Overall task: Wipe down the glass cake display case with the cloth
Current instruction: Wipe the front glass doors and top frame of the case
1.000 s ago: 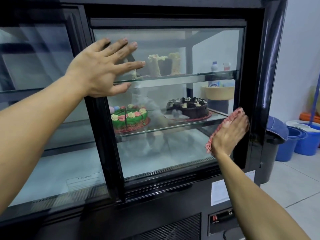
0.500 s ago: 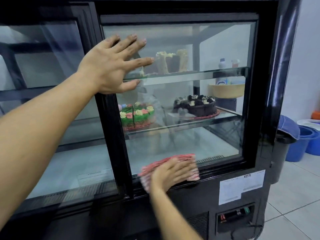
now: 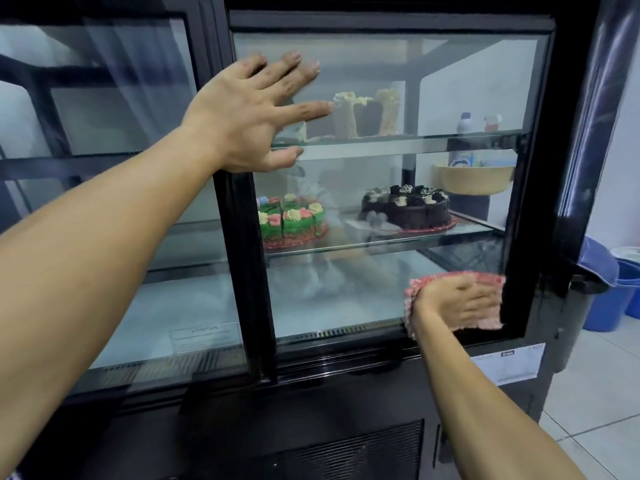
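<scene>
Display case (image 3: 540, 188): glossy black frame, flat clear glass sliding panes, glass shelves inside, a slotted vent strip along the floor of the cabinet. We press both hands to its right-hand pane.

Cloth (image 3: 491, 284): red-and-white checked fabric, folded and rumpled, lying flat against the lower right corner of that pane, touching the black frame.

Right hand (image 3: 457, 301): our forearm rises from below; the palm lies on the cloth with fingers straight and close together, pressing it to the glass. The hand is blurred.

Left hand (image 3: 249, 116): our arm reaches out long from the left; the palm is flat on the glass beside the centre post, fingers spread wide and straight, holding nothing.

Green cake (image 3: 292, 225): round, piped rosettes in pink and cream, middle shelf, left.

Chocolate cake (image 3: 407, 207): round, dark, topped with cream dollops, middle shelf, right.

Blue buckets (image 3: 620, 296): smooth plastic, on the tiled floor to the right of the case.
</scene>
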A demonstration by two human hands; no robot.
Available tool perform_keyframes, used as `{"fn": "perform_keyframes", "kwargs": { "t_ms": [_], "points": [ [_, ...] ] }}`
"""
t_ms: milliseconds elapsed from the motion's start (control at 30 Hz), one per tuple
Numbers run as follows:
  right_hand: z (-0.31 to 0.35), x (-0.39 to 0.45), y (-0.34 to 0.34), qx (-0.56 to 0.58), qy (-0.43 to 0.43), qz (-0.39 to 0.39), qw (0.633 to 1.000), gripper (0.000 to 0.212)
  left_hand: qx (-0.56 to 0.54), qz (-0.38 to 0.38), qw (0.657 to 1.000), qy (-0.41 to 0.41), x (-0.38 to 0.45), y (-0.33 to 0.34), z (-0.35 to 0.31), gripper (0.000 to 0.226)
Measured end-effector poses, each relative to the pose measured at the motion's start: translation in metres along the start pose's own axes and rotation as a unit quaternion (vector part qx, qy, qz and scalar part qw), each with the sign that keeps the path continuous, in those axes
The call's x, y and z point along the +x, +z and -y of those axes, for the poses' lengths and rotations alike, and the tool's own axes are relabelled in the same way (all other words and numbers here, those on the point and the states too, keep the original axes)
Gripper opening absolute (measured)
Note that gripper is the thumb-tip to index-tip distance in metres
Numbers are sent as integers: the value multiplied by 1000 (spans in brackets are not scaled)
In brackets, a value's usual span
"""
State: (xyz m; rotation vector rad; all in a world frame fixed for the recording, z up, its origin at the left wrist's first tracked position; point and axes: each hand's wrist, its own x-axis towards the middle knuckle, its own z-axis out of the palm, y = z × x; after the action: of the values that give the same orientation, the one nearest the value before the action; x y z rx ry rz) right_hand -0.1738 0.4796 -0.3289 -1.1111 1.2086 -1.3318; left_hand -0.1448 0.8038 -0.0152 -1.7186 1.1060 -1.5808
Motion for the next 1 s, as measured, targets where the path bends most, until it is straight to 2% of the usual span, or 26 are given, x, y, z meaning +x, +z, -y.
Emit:
{"fn": "perform_keyframes", "kwargs": {
  "t_ms": [33,133,167,200,233,267,333,467,567,600,700,767,833,933,1000],
  "points": [
    [25,-14,-8,-26,-60,-5,998,72,-1,-1,1000,0,0,0,-1,77],
    [102,-81,-18,4,-191,159,969,61,-3,3,1000,3,1,-2,-1,75],
    [115,-103,-18,-3,-287,171,943,60,-6,3,1000,1,0,-2,-1,75],
    [120,-123,-18,-20,-407,166,898,62,-9,3,1000,-1,-1,-2,0,74],
    [119,-141,-16,-48,-522,168,835,63,-11,5,1000,-4,-1,-2,-1,73],
    [113,-159,-20,-55,-602,185,775,63,-14,8,1000,-5,-1,-2,-1,73],
    [73,-185,-25,-67,-703,221,673,64,-23,11,1000,-4,-1,-4,-1,73],
    [-26,-177,-50,-139,-774,284,548,64,-30,5,1000,-6,0,-5,-1,73],
    [-41,-107,-69,-195,-840,303,405,58,-29,4,1000,-13,-2,-3,-2,72],
    [-37,-77,-73,-210,-852,304,372,57,-28,5,1000,-13,-1,-3,-2,72],
    [-23,0,-79,-270,-856,303,320,56,-28,8,1000,-8,1,-3,-2,72],
    [-16,14,-77,-289,-848,318,310,56,-28,9,1000,-8,1,-2,-1,72],
    [-18,-8,-69,-267,-866,319,276,57,-23,9,1000,-6,0,0,-1,71],
    [-25,-73,-52,-233,-885,359,186,58,-20,14,1000,0,-1,-2,-2,71],
    [-24,-105,-46,-220,-884,381,158,57,-19,18,1000,1,0,-4,-3,72]
  ]
}}
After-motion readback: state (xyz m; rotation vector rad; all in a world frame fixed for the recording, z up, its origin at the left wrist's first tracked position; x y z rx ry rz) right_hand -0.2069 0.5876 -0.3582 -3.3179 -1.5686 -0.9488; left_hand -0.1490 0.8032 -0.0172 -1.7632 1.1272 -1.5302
